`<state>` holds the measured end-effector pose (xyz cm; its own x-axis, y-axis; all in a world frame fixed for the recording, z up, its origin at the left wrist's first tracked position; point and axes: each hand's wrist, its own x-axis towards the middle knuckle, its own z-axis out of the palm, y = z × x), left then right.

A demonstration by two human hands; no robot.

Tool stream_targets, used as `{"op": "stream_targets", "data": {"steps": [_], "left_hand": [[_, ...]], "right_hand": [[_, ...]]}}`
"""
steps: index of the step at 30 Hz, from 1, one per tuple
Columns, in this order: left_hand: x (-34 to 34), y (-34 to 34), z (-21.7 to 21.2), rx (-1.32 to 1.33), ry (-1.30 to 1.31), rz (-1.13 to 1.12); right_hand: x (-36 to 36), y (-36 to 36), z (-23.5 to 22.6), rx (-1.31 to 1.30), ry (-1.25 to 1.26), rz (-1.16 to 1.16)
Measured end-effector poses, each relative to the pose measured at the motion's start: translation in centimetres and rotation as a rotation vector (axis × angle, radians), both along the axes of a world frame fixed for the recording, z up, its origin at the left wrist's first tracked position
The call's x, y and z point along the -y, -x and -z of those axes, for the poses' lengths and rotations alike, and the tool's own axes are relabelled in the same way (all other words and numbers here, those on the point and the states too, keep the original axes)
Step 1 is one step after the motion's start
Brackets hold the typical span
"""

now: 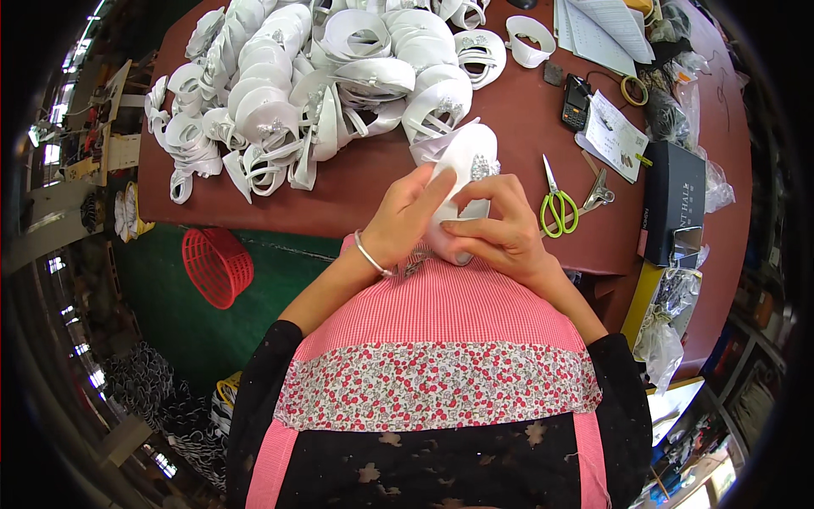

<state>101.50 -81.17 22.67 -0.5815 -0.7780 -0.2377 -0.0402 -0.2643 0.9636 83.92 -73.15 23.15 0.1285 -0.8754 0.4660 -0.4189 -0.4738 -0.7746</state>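
Note:
Both my hands hold one white shoe upper point(468, 157) with a sparkly silver ornament, just over the near edge of the dark red table point(356, 182). My left hand point(405, 219), with a silver bangle on the wrist, presses its fingers on the left side of the piece. My right hand point(496, 227) wraps the lower right part, thumb on top. A big heap of similar white shoe uppers point(314, 81) lies across the far left of the table.
Green-handled scissors point(557, 204) and a metal clip point(599, 192) lie right of my hands. A black handset point(577, 100), papers point(617, 136), a dark box point(674, 199) and plastic bags sit at the right. A red basket point(218, 265) stands on the green floor at left.

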Motion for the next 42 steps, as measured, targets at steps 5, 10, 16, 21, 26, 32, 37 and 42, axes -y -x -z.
{"op": "stream_targets", "data": {"steps": [5,10,16,21,26,32,37,42], "left_hand": [[1.1,-1.4,-3.3,-0.124,-0.204,0.102],[1.4,-2.9,0.2,-0.475,-0.293,0.085],[1.4,-3.4,0.8,-0.002,0.442,-0.185],[1.2,-3.7,-4.8,0.44,1.127,0.112],[0.0,-5.2,-3.2,0.225,0.471,0.216],[0.1,-6.3,-2.5,0.36,0.574,0.116],[0.9,-5.7,-4.1,0.267,0.82,0.055],[0.0,-7.7,-2.0,-0.178,0.065,-0.422]], "right_hand": [[-1.6,0.2,1.6,0.636,-0.315,0.545],[-1.9,0.2,1.6,1.444,-0.909,-0.134],[-0.6,0.3,0.6,1.388,-0.792,0.065],[0.2,0.4,0.2,1.292,-0.784,0.03],[0.8,-0.2,0.4,1.338,-0.864,-0.115],[2.3,-1.2,2.2,1.367,-0.921,-0.154],[3.7,-1.6,3.2,1.456,-0.852,-0.305],[5.0,-3.8,1.7,1.551,-0.861,-0.444]]}}
